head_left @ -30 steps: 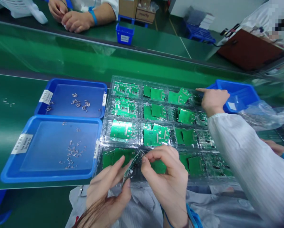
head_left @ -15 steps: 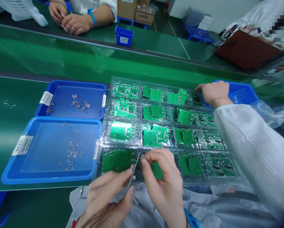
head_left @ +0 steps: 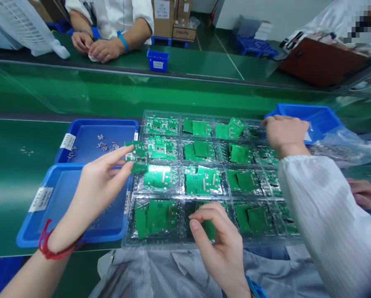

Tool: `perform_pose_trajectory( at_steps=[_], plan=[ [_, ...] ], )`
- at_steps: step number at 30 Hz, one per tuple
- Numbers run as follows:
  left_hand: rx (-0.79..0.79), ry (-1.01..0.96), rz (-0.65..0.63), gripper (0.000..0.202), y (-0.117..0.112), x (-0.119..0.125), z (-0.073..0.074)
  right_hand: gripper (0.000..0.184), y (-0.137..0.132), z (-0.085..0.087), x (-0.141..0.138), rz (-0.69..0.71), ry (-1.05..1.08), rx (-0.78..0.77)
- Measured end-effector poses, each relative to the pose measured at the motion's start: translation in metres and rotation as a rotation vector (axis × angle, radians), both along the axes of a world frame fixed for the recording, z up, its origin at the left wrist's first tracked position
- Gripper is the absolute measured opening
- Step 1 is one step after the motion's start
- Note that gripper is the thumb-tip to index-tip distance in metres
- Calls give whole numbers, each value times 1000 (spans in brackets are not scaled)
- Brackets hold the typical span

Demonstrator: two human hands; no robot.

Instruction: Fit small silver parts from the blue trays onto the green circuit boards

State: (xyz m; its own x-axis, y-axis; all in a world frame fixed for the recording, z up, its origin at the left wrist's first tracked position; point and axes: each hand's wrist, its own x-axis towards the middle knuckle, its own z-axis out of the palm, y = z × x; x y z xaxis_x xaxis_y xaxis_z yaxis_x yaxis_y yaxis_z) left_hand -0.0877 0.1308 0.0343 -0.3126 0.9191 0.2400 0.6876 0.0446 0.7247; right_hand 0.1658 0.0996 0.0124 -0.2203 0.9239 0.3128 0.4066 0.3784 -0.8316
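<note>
My left hand (head_left: 103, 180), with a red cord at the wrist, pinches a green circuit board (head_left: 137, 155) by its left edge. That board is over the left edge of a clear compartment tray (head_left: 182, 207) holding several green boards. My right hand (head_left: 219, 244) hovers over the tray's front row, thumb and forefinger tips brought together. Whether something tiny is between them is hidden. Below it, a green board (head_left: 209, 228) lies partly covered in its compartment. Left of the tray are a front blue tray (head_left: 64, 182) and a rear blue tray (head_left: 89, 128) with small metal parts (head_left: 102, 145).
A co-worker's hand (head_left: 286, 130) and white sleeve (head_left: 321, 198) reach over the tray's right side near a blue bin (head_left: 312, 114). A clear bag (head_left: 349, 147) lies there. Across a low barrier are another person's hands (head_left: 104, 49), a small blue box (head_left: 158, 60) and a white fan (head_left: 27, 25).
My left hand has carried the board from beside my right hand up and left to the tray's left edge. The small metal part seen at my right fingertips is no longer visible.
</note>
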Motion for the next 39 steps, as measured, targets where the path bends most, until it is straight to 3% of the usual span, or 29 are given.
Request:
perform_pose_trajectory(
  at_steps=[3,6,9,12,17,23,29,32,34,36,39],
  plan=[
    [-69,-46,-95,46,13,4,-3,12,2,-2,2,1,2,-4],
    [-194,-170,-197,53,12,16,-9,12,6,-4,2,9,-14,2],
    [-320,-213,-391,65,5,28,-15,12,9,-5,0,29,-35,17],
    [-292,25,-525,67,2,31,-17,13,10,-3,-3,44,-26,16],
    [-84,529,-556,40,10,15,-23,12,8,-4,-3,46,-12,-2],
    [51,768,-705,31,21,-1,-29,12,8,-6,-3,51,-7,-11],
    [227,989,-863,32,28,-6,-12,11,8,-6,-2,52,2,-10],
    [227,991,-815,35,23,-13,8,12,7,-6,-3,50,5,-7],
    [197,920,-715,33,15,-18,21,12,7,-6,-3,56,10,-18],
    [169,756,-534,27,3,-20,30,13,7,-6,-4,62,23,-32],
    [105,279,-185,23,-17,-7,32,9,7,-7,-7,47,62,-41]
  ],
)
